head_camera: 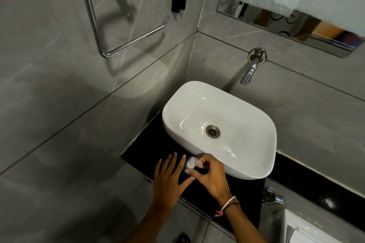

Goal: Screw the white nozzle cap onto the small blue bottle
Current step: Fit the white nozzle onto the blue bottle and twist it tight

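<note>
The small blue bottle [183,173] stands on the black counter [142,150] in front of the white basin, mostly hidden between my hands. My left hand [169,177] wraps its body, fingers spread upward. The white nozzle cap [192,162] sits at the bottle's top, tilted, with a clear cover on its tip. My right hand [209,173] pinches the cap from the right with thumb and fingertips. Whether the cap's threads are engaged is hidden.
A white basin [246,116] with a metal drain [212,131] fills the counter behind the bottle. A chrome tap [249,71] juts from the tiled wall above it. A chrome towel ring [122,25] hangs at upper left, a mirror [286,19] at upper right.
</note>
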`<state>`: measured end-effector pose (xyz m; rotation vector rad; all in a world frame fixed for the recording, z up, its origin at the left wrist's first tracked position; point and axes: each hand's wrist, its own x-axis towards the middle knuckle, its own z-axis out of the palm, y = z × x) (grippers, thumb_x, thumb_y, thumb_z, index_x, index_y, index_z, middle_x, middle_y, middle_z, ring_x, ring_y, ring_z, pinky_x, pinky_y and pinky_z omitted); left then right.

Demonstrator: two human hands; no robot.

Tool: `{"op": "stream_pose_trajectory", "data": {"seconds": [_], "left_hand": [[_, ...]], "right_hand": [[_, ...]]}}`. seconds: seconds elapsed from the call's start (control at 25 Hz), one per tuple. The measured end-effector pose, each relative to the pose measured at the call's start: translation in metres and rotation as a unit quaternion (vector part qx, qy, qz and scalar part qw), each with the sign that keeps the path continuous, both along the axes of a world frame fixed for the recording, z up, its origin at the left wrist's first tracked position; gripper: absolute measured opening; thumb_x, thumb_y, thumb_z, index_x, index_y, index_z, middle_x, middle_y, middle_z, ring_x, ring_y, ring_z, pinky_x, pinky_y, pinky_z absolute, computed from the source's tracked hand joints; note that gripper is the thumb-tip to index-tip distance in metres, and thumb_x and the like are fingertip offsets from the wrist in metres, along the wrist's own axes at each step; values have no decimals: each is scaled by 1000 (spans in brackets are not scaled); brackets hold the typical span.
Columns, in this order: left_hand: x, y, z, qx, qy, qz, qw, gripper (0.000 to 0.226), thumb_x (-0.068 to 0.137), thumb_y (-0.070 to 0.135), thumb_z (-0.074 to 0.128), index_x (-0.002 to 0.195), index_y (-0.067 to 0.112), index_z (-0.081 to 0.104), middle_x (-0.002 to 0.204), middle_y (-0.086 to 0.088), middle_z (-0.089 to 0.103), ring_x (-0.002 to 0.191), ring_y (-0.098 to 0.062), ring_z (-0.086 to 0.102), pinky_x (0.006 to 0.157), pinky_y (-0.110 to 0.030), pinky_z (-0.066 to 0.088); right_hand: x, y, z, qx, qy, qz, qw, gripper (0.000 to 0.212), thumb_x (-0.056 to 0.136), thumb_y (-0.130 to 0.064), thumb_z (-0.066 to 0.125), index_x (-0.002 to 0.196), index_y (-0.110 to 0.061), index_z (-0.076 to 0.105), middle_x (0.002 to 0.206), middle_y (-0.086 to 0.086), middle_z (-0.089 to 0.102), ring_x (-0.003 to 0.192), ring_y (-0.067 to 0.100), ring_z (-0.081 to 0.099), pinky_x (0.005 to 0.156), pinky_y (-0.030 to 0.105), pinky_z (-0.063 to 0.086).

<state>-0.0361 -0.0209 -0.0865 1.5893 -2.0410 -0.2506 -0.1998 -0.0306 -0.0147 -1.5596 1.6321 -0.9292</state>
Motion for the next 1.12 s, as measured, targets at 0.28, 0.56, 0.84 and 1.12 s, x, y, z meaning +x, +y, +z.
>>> {"op": "stream_pose_trajectory", "data": {"seconds": [0.28,0.56,0.84,1.12], "left_hand": [[2,2,5,9,-1,-8,1000,70,82,65,53,138,23,55,137,-9,61,127,-27,56,103,-54,46],[1,2,10,18,-10,-1,1000,68,83,66,50,134,22,59,135,-7,63,125,-26,58,103,-53,46],[-1,2,10,3,-20,4,1000,64,82,62,57,128,19,64,132,-8,65,121,-27,60,101,-54,49],[-2,1,9,0,-21,3,1000,67,72,54,77,127,18,65,130,-9,66,121,-28,61,100,-54,49]], "right_hand": [[5,0,-11,-3,-38,-4,999,34,68,-19,96,91,-15,72,103,-5,74,99,11,70,89,20,57],[-1,2,-11,-17,-24,15,999,31,75,-13,92,99,-22,74,111,-7,73,106,10,70,93,24,57],[5,1,-11,-33,-6,9,999,28,76,-16,91,97,-17,73,110,-4,69,105,6,66,90,22,55],[9,3,-12,-53,42,45,997,25,88,-22,82,112,-21,77,115,-13,68,115,4,62,99,15,50]]}}
